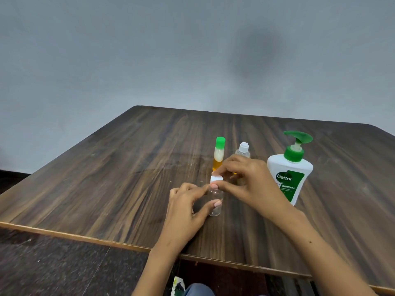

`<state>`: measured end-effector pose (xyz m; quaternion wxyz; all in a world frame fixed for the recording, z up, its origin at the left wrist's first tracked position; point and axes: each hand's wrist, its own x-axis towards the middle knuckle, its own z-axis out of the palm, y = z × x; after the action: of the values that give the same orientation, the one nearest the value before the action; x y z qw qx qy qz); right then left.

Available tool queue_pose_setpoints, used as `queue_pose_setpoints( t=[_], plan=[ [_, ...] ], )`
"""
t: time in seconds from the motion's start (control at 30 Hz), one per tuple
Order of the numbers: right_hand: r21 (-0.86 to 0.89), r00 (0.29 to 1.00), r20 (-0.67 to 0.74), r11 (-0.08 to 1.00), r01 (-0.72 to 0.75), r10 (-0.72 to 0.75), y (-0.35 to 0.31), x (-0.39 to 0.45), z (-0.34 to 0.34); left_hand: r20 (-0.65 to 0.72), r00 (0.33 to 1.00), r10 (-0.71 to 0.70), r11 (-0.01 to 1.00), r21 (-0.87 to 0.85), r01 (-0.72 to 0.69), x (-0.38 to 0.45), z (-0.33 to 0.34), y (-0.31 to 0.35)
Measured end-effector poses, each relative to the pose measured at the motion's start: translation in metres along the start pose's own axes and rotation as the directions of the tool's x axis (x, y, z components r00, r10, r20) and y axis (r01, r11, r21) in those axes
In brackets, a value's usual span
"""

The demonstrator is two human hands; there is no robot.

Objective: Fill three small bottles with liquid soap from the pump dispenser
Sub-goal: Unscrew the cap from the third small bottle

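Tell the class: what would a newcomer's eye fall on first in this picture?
Two hands meet at the table's near middle: the left hand holds a clear small bottle while the right hand pinches its white cap. To the right stands the white pump dispenser; a green-capped bottle stands behind.

Clear capped bottle (pixel 215 201) upright, centre; two bottles behind; dispenser (pixel 291 171) right.

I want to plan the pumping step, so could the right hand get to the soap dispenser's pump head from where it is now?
Probably yes: the pump dispenser stands just beside the right hand with nothing between, but that hand pinches the white cap first.
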<state>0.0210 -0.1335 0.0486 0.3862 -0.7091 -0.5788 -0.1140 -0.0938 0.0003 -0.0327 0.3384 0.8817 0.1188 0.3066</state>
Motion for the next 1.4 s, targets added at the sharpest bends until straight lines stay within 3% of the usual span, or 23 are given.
queue_pose_setpoints(
  t=[0.13, 0.3, 0.4, 0.47, 0.6, 0.7, 0.8, 0.93, 1.1, 1.27, 1.4],
  plan=[
    [0.102, 0.987, 0.159, 0.995, -0.018, 0.002, 0.001, 0.001, -0.016, -0.008, 0.999, 0.046, 0.996, 0.073, -0.045, 0.001, 0.003, -0.005],
    [-0.271, 0.983, 0.174, 0.963, 0.000, 0.049, -0.002, 0.007, -0.007, -0.037, 0.995, 0.092, 0.993, 0.080, -0.089, 0.000, 0.001, -0.001],
    [-0.117, 0.966, 0.254, 0.989, 0.085, -0.053, 0.000, 0.010, -0.010, -0.046, 0.996, 0.081, 0.994, 0.073, -0.078, 0.000, 0.002, -0.004],
    [-0.036, 0.949, 0.311, 0.998, 0.059, -0.045, 0.002, 0.009, -0.018, -0.031, 0.996, 0.078, 0.994, 0.073, -0.076, 0.000, 0.004, -0.006],
    [-0.312, 0.973, 0.224, 0.950, 0.023, 0.050, -0.001, 0.010, -0.014, -0.029, 0.994, 0.102, 0.993, 0.067, -0.100, 0.000, 0.004, -0.005],
    [-0.219, 0.964, 0.263, 0.970, 0.108, -0.048, 0.000, 0.011, -0.014, -0.043, 0.996, 0.080, 0.995, 0.057, -0.077, 0.000, 0.005, -0.007],
    [-0.076, 0.935, 0.352, 0.994, 0.081, -0.049, 0.002, 0.009, -0.024, -0.022, 0.997, 0.076, 0.994, 0.075, -0.074, -0.001, 0.006, -0.010],
    [-0.383, 0.948, 0.304, 0.923, 0.033, 0.092, -0.003, 0.010, -0.013, -0.037, 0.994, 0.098, 0.993, 0.075, -0.095, 0.000, 0.004, -0.006],
    [-0.212, 0.916, 0.399, 0.975, 0.064, 0.027, 0.001, 0.010, -0.021, -0.061, 0.992, 0.111, 0.992, 0.068, -0.107, -0.001, 0.004, -0.002],
    [-0.498, 0.920, 0.346, 0.867, 0.017, 0.181, -0.009, 0.010, -0.019, -0.048, 0.991, 0.126, 0.989, 0.085, -0.121, 0.000, 0.004, -0.003],
    [-0.396, 0.922, 0.363, 0.918, 0.019, 0.137, -0.006, 0.012, -0.019, -0.052, 0.993, 0.103, 0.992, 0.083, -0.098, 0.000, 0.005, -0.004]
  ],
)
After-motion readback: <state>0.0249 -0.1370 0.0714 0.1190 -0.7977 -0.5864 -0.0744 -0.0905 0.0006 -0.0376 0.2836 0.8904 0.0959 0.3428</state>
